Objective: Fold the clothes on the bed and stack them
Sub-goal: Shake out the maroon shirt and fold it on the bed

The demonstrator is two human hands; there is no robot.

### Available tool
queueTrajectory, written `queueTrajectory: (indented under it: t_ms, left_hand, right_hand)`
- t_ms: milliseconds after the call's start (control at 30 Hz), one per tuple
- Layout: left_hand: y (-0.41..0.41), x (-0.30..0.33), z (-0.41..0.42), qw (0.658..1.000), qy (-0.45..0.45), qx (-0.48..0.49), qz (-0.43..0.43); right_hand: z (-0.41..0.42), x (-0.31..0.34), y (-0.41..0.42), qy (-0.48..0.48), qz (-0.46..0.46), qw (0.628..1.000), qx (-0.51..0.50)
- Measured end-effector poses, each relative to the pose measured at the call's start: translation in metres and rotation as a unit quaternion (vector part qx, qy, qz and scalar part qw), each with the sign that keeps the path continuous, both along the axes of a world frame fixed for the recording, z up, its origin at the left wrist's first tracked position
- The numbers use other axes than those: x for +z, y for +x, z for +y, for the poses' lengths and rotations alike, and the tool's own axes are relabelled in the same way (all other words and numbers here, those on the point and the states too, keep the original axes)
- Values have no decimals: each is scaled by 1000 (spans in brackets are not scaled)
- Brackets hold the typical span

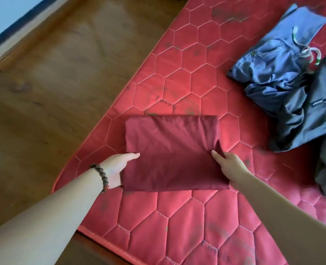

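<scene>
Wooden flooring [49, 96] runs along the left of a red quilted mattress [187, 222] stitched in hexagons, which serves as the bed. Near its front-left corner lies a maroon garment [171, 152], already folded into a neat rectangle, its long axis running left to right across the view and its far edge a clean fold.

Both hands take it by the near corners. The left hand [118, 167], with a beaded bracelet [101, 177] at the wrist, has its thumb on top and its fingers tucked under the cloth, pinching the left edge. The right hand [229, 165] likewise pinches the right edge, a finger lying along the top and the cloth bunching a little at that corner. Holding 2 opposite sides this way probably keeps the fold from slipping open, whether the garment is being set down or lifted; which one cannot be told.

Well apart, at the far right, a blue-grey drawstring garment [273, 60] and a dark grey garment [315, 109] lie crumpled and overlapping, unfolded, so most of the task looks left to do.
</scene>
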State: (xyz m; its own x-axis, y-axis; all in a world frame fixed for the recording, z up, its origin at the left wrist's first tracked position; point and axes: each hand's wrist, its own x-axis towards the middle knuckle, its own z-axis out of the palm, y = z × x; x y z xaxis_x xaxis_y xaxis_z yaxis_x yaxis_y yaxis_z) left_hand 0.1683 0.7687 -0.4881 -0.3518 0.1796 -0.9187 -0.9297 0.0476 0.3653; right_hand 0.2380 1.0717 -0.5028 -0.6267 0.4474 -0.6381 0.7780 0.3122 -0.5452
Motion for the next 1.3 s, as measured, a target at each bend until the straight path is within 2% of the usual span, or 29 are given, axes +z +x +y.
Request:
queueTrajectory:
  t_ms: [67,100,133,167,200,233,267,300,333,367,433,467,533,667,767,833,933,967,1067,1167,1233,1300]
  left_hand:
    - [1,3,0,1000,2,-7,0]
    - [1,7,2,999,-28,-28,14]
    - [1,11,4,992,-90,-68,49]
    - [1,12,6,968,-187,-124,108]
    - [1,13,8,914,-309,-176,196]
    - [1,13,10,831,-417,-201,310]
    - [1,16,16,738,-479,-208,427]
    - [2,17,27,659,-497,-221,519]
    - [2,14,41,607,-484,-255,576]
    - [2,6,59,574,-457,-308,606]
    - [4,-18,88,534,-430,-398,609]
    - [3,-28,95,529,-433,-428,591]
    - [-1,-49,91,544,-438,-447,559]
    - [-2,-65,68,545,-477,-430,539]
    - [-3,-62,58,560,-480,-423,527]
    - [-3,-59,49,587,-472,-413,512]
    - [5,-55,37,657,-462,-338,491]
    - [10,-54,36,669,-446,-316,503]
    - [19,-48,37,673,-402,-277,555]
    - [20,-38,41,717,-378,-242,533]
    - [17,-34,42,738,-363,-241,516]
    - [9,-30,39,728,-355,-248,532]
  right_hand:
    - [-2,4,0,20,3,999,25]
    - [-2,5,2,32,2,999,33]
    - [-3,6,3,54,1,998,35]
    - [-4,9,3,92,14,995,29]
    - [-6,13,3,151,40,987,18]
    - [-9,16,1,223,90,971,9]
    - [-15,17,-4,290,164,943,25]
    - [-24,17,-11,337,235,909,73]
    - [-35,14,-21,358,282,879,139]
    - [-48,8,-32,362,297,857,217]
    - [-73,-10,-47,342,249,829,365]
    - [-80,-19,-52,334,215,821,410]
    - [-77,-37,-56,325,170,823,434]
    - [-39,-48,-45,373,139,844,359]
    - [-14,-43,-31,369,92,870,314]
    - [-6,-37,-24,347,69,884,304]
    - [-10,-29,-12,290,65,920,255]
    - [-14,-27,-7,274,71,929,238]
    - [-29,-23,4,289,82,935,190]
    - [-38,-22,3,341,76,924,157]
    - [-42,-19,-1,313,51,939,132]
    - [-46,-17,-9,296,42,943,147]
